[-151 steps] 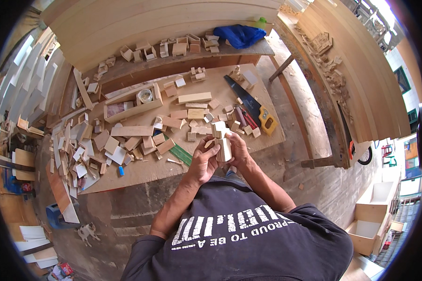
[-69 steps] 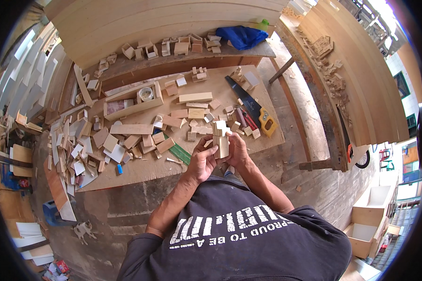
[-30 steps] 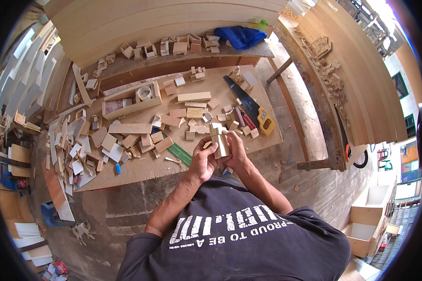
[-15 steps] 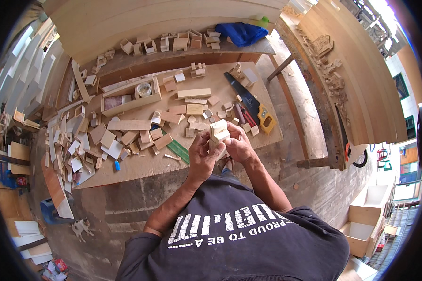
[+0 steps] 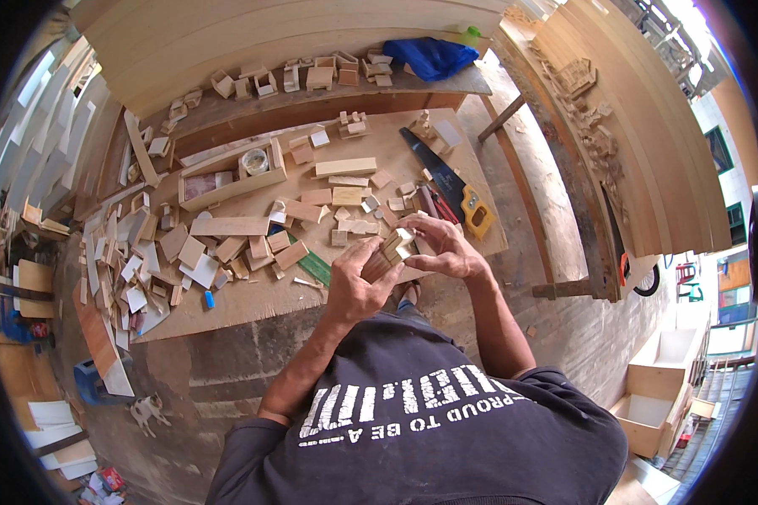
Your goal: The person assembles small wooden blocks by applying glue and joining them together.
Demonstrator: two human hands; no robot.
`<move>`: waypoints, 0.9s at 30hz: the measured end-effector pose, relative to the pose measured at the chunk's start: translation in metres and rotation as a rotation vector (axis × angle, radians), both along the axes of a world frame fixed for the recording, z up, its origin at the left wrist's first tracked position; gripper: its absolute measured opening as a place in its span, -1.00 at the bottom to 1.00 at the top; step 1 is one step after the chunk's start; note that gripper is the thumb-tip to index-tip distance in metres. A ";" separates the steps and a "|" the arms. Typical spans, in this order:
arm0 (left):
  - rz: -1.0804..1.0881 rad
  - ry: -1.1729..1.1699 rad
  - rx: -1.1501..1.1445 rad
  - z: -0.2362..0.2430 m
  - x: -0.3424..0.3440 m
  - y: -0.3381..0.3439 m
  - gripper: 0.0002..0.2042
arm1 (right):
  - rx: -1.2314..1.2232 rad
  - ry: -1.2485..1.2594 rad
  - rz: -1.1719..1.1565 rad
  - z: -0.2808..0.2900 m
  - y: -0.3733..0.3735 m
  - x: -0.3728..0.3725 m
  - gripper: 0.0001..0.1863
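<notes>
1. At the near edge of the plywood table (image 5: pixel 253 305), a pale, stepped wooden piece (image 5: pixel 396 248) sits tilted between the person's two hands.
2. The left hand (image 5: pixel 354 284) is closed around its lower part.
3. The right hand (image 5: pixel 451 250) is partly open, thumb and fingers parted in a curve beside the upper end; whether they touch it cannot be told.
4. Beyond the hands lie small wooden blocks (image 5: pixel 348 196), with a yellow-handled saw (image 5: pixel 446 177) to their right.
5. Farther left, an open wooden box (image 5: pixel 236 190) holds a round container (image 5: pixel 254 162).
6. On the bench (image 5: pixel 459 85) behind rests crumpled blue material (image 5: pixel 429 59).
</notes>
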State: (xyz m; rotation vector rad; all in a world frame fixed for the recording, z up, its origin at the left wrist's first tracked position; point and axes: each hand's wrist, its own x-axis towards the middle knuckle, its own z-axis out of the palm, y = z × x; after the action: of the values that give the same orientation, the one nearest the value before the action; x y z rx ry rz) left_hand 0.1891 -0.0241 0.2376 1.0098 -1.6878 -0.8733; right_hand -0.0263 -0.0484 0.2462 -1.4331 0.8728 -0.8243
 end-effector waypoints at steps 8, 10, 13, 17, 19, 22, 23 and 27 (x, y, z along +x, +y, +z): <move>-0.120 -0.183 -0.013 0.007 0.009 -0.006 -0.62 | -0.428 0.439 0.044 0.019 -0.003 -0.006 -0.41; -0.159 -0.156 0.059 0.009 0.011 -0.008 -0.62 | -0.384 0.432 -0.035 0.015 0.004 -0.005 -0.40; -0.195 -0.023 0.245 0.010 0.011 -0.009 -0.62 | -0.273 0.354 -0.140 -0.002 0.011 -0.002 -0.38; -0.245 0.111 0.387 0.005 0.011 -0.015 -0.64 | -0.048 0.090 -0.197 -0.021 0.017 -0.004 -0.35; -0.272 0.114 0.448 0.011 0.010 -0.017 -0.66 | -0.054 0.106 -0.195 -0.021 0.016 -0.008 -0.34; -0.275 0.084 0.240 0.008 0.004 -0.023 -0.66 | -0.122 0.152 -0.219 -0.013 0.016 -0.012 -0.43; -0.274 0.069 0.302 0.009 0.000 -0.025 -0.66 | -0.104 0.156 -0.203 -0.013 0.015 -0.016 -0.40; -0.253 0.058 0.435 0.004 -0.013 -0.030 -0.64 | -0.105 0.144 -0.211 -0.020 0.009 -0.029 -0.41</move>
State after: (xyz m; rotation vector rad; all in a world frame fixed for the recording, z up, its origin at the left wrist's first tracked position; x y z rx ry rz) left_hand 0.1759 -0.0538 0.2418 1.0520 -1.6332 -1.4677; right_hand -0.0550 -0.0393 0.2266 -1.5233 1.1183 -0.9447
